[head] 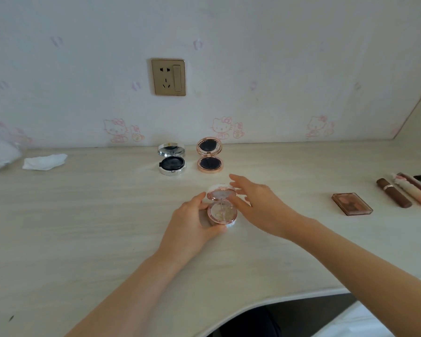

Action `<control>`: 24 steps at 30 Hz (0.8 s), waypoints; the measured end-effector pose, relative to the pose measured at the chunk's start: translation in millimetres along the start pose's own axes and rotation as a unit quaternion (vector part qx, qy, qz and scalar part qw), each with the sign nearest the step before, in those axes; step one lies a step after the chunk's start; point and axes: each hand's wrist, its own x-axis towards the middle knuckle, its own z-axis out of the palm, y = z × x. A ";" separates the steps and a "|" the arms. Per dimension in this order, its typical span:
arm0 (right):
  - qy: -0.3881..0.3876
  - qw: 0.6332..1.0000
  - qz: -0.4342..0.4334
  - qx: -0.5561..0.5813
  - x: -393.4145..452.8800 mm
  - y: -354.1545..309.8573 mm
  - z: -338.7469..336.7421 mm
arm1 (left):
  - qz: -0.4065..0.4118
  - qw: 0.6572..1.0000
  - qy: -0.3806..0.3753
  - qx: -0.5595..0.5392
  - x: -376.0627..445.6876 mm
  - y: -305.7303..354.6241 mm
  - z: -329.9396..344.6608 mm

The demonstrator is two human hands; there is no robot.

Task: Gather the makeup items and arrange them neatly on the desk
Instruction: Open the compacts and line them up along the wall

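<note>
Left hand (192,218) cups the base of the open pink compact (222,210), thumb at the hinge. Right hand (260,205), fingers spread and empty, hovers just right of it. Silver compact (171,159) and rose-gold compact (209,158) sit open behind; eyeshadow palette (352,203) well right.

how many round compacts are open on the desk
3. The silver compact and the rose-gold compact stand side by side near the wall; the pink compact sits nearer, between the left hand and right hand. None appears hidden.
</note>
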 end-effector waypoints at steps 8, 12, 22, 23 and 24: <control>0.045 0.998 -0.012 0.038 -33.1 9.0 34.3 | 0.003 1.000 0.005 -0.009 -0.6 0.8 1.1; 0.056 0.997 -0.020 0.040 -32.0 9.1 37.0 | 0.003 1.000 0.006 -0.008 0.2 -0.3 2.6; 0.069 0.996 -0.006 0.052 -6.5 34.3 16.1 | 0.028 1.000 -0.006 0.012 36.3 9.2 21.6; 0.074 0.996 -0.002 0.054 -1.5 39.4 12.9 | 0.031 0.999 -0.012 0.002 43.6 12.4 25.7; 0.078 0.995 0.003 0.055 3.4 44.7 9.6 | 0.034 0.999 -0.019 -0.006 50.7 15.5 30.1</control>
